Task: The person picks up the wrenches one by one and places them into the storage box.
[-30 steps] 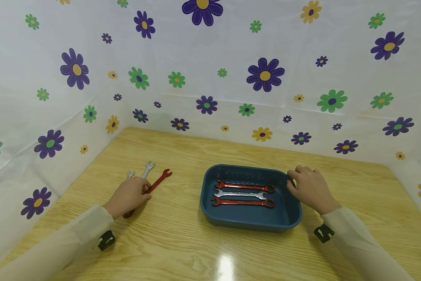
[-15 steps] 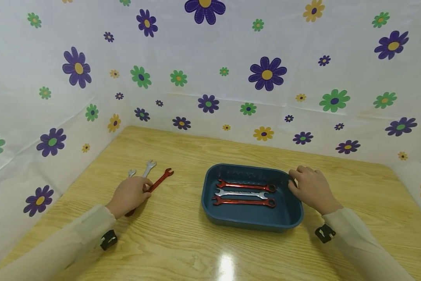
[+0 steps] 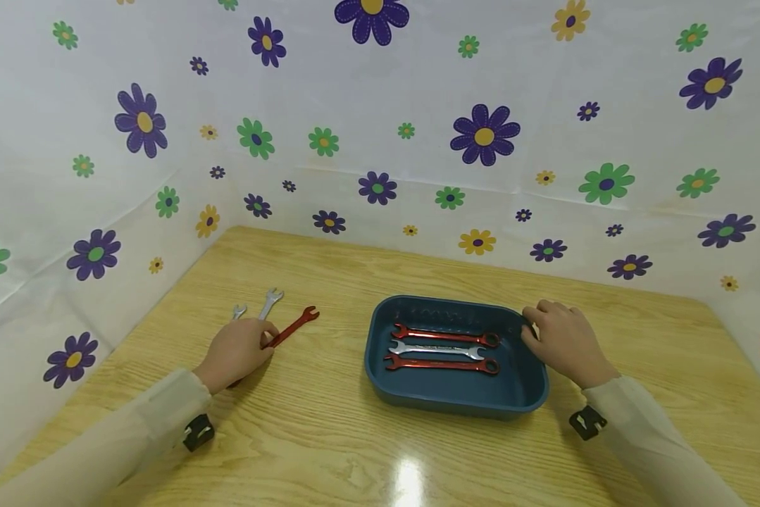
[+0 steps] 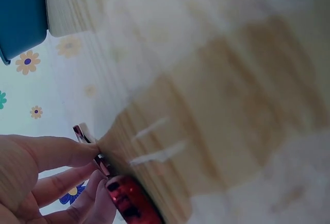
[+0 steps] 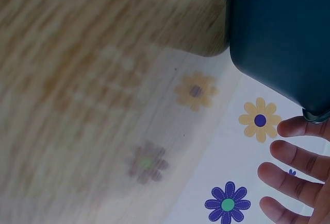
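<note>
My left hand point(image 3: 237, 348) pinches a red wrench point(image 3: 297, 325) between thumb and fingers at its middle. In the left wrist view the red wrench point(image 4: 131, 201) tilts off the wooden table, its ring end closest to the camera. Two silver wrenches, one with its open end point(image 3: 270, 303) showing and a second point(image 3: 239, 310), lie partly hidden behind this hand. My right hand point(image 3: 563, 341) holds the right rim of a dark blue tray point(image 3: 443, 394), thumb inside the rim. In the tray lie an upper red wrench point(image 3: 443, 336), a silver wrench point(image 3: 437, 350) and a lower red wrench point(image 3: 439, 365).
The tray stands right of centre on the wooden table point(image 3: 329, 436). A white flowered cloth point(image 3: 380, 91) rises behind the table and along its left and right sides. Bare wood lies between the left hand and the tray.
My left hand's red wrench has shifted slightly to the right and turned a little, its open end now farther from the silver wrenches. The right hand stays at the tray's rim.
</note>
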Available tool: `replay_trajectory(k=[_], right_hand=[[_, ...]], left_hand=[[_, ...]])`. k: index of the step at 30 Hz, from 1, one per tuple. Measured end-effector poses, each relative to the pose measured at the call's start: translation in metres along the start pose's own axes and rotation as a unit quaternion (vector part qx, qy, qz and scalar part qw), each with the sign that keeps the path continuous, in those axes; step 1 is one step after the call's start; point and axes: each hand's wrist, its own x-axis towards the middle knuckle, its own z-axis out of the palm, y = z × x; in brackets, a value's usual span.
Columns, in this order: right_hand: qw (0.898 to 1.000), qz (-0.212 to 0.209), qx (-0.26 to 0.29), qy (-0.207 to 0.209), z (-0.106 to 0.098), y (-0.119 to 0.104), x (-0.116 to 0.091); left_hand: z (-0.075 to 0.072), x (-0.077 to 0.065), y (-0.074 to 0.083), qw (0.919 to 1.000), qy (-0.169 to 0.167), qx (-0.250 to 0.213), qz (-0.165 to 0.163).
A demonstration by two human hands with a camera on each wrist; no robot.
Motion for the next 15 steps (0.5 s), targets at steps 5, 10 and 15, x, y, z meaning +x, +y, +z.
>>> replay_trajectory(k=[5,10,15], right_hand=[[1.000,0.001,0.002,-0.004,-0.0001,0.0008,0.0003],[1.000,-0.003,0.002,-0.004,-0.0005,0.0014,0.0008],[1.000,-0.003,0.004,-0.004,-0.0007,0.0024,0.0015]], left_hand=[[0.0004,-0.0008,-0.0014,1.0000,-0.001,-0.008,-0.002],[-0.0005,-0.0020,-0.0010,0.9999,0.000,-0.011,0.002],[-0.0027,-0.0022,0.0022,0.9999,0.005,-0.008,0.008]])
